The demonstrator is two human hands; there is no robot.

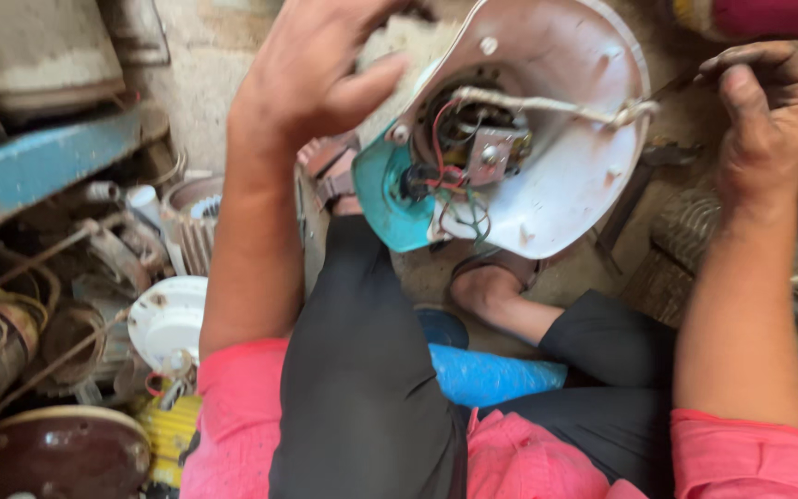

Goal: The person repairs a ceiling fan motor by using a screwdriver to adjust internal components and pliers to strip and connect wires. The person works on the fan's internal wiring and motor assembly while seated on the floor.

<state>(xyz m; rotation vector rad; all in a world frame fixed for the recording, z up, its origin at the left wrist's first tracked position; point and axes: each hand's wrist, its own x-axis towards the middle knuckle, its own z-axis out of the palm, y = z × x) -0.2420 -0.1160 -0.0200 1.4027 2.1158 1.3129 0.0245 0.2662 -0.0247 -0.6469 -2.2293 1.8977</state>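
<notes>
My left hand (311, 69) grips the upper left edge of a white plastic appliance base (565, 176), turned so its hollow underside faces me. Inside it sit a small switch block with red and dark wires (473, 148) and a knotted whitish cord (547, 103) running to the rim. A teal piece (382, 199) joins the base at its lower left. My right hand (773, 106) hovers to the right of the base, grimy, fingers curled with thumb and fingers pinched together; whether it holds anything small is unclear. My knees in dark trousers (362, 370) lie below.
Left of my legs lies a heap of motor parts: a ribbed motor housing (191, 222), a white round cover (170, 319), a dark brown dome (57, 453) and a blue metal bar (39, 166). A blue cylinder (491, 374) lies between my legs. A ribbed metal part (695, 222) sits right.
</notes>
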